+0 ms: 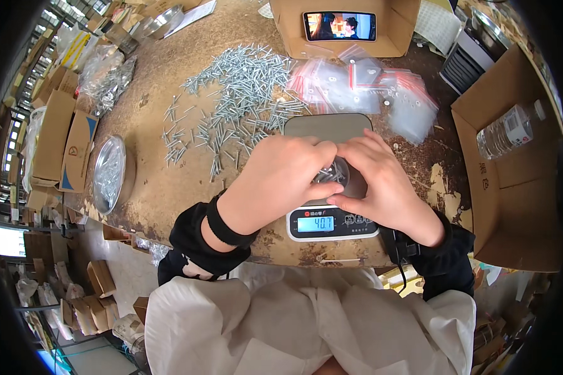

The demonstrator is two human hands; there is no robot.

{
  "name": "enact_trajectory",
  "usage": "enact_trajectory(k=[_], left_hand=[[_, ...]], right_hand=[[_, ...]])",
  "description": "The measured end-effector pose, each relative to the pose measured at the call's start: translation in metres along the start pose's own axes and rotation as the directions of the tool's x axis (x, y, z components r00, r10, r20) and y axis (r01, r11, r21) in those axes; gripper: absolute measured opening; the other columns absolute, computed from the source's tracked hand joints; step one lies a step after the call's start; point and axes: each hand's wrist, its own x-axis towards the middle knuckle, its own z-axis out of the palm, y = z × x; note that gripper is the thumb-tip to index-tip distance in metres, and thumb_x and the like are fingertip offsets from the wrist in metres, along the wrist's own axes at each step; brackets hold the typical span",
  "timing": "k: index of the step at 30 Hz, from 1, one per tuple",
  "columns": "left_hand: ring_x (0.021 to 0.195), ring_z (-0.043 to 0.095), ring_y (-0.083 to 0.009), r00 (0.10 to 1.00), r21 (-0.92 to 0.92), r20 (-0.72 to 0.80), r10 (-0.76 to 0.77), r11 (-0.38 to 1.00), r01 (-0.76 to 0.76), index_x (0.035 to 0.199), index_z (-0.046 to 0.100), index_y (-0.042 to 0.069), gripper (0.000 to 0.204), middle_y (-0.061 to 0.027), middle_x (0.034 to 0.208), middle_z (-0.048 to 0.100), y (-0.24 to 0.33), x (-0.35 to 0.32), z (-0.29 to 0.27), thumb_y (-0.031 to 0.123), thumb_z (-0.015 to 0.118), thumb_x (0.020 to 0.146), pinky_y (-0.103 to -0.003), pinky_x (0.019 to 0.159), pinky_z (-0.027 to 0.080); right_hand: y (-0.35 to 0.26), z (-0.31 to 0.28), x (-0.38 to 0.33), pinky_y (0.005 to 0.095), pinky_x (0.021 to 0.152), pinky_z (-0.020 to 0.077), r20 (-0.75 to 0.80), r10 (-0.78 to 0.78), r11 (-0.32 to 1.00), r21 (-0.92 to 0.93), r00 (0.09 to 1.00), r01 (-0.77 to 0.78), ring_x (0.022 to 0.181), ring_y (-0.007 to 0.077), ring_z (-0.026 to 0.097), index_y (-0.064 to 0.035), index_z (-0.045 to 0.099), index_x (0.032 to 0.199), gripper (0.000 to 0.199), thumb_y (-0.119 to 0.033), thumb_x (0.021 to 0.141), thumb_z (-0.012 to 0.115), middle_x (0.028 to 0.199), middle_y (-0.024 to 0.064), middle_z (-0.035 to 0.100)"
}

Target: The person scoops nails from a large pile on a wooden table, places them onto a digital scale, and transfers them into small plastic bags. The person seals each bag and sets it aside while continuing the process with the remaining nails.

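A: Pose first. Go.
B: Left hand (288, 165) comes in from lower left, palm down, wrist bent inward, fingers curled, thumb pointing right. Right hand (385, 181) from lower right, fingers angled up and left, thumb low, making a C.
A: Grip?
B: Left closed on a small clear container (339, 174), thumb across its near side. Right curves around the other side; can't tell if it's gripping. Fingertips of the two nearly meet above it.
A: Where's the container?
B: Between the hands, over the plate of the scale (328, 125). Can't see whether its base touches. Some screws inside, mostly hidden.
A: Counts.
B: Two hands, one container, one scale, display lit. One big loose pile of screws (244, 78) on the table (150, 94), beyond the left hand, too many to count. Zip bags (334, 87), clear with red edges, overlapping beyond the scale; no reliable count.
A: Rest?
B: One metal bowl (111, 175) at far left, screws in it. One phone (339, 27), screen on, propped in an open carton (399, 28). One clear bottle (507, 131), lying tilted in a cardboard box (507, 212) at right.
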Motion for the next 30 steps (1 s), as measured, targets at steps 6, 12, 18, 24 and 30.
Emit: enact_trajectory(k=[6,12,18,24,30], left_hand=[[0.065,0.058,-0.0179,0.994,-0.353,0.002,-0.109,0.93,0.103,0.088,0.065,0.003,0.015,-0.0061,0.076,0.063,-0.005,-0.003,-0.012,0.018,0.069,0.088,-0.029,0.06,0.045],[0.057,0.047,-0.0064,0.891,-0.55,-0.365,-0.27,0.835,0.027,0.086,0.064,0.001,0.011,-0.0004,0.069,0.058,-0.036,-0.018,-0.011,0.01,0.068,0.09,-0.022,0.051,0.036],[0.057,0.048,-0.0058,0.836,-0.479,-0.482,-0.262,0.878,-0.001,0.085,0.064,0.001,0.01,-0.0002,0.069,0.057,-0.054,-0.022,-0.009,0.009,0.067,0.089,-0.021,0.051,0.036],[0.057,0.051,-0.0083,0.816,-0.411,-0.543,-0.199,0.91,-0.051,0.084,0.064,0.002,0.009,-0.0021,0.071,0.059,-0.053,-0.023,-0.009,0.01,0.068,0.088,-0.022,0.051,0.038],[0.068,0.057,-0.0143,0.892,-0.463,-0.448,-0.054,0.868,-0.18,0.09,0.066,0.003,0.007,-0.0052,0.079,0.062,-0.041,-0.023,-0.008,0.008,0.066,0.086,-0.026,0.061,0.043]], right_hand=[[0.002,-0.004,0.001,0.0549,0.11,0.0294,-0.053,-0.032,0.999,-0.034,0.998,0.031,0.107,0.0325,0.058,-0.006,0.056,0.12,0.062,-0.03,0.069,0.082,0.106,0.0125,0.062],[0.045,-0.039,0.004,0.0389,0.097,0.0432,-0.217,0.148,0.989,0.052,0.965,-0.14,0.108,0.0313,0.059,-0.0003,0.063,0.113,0.033,-0.02,0.086,0.07,0.111,0.0158,0.065],[0.132,-0.058,-0.025,0.04,0.089,0.0464,-0.242,0.225,0.866,-0.393,0.944,-0.307,0.101,0.035,0.059,-0.0012,0.064,0.102,0.023,-0.009,0.08,0.068,0.102,0.0149,0.063],[0.129,-0.06,-0.02,0.0378,0.072,0.0472,-0.178,0.357,0.857,-0.328,0.917,-0.398,0.081,0.0308,0.059,-0.0008,0.06,0.085,0.014,-0.002,0.076,0.07,0.085,0.0127,0.059],[0.133,-0.054,-0.022,0.0369,0.069,0.0472,-0.241,0.271,0.872,-0.349,0.932,-0.344,0.078,0.0296,0.059,0.0009,0.058,0.085,0.012,-0.002,0.078,0.068,0.084,0.0134,0.059]])
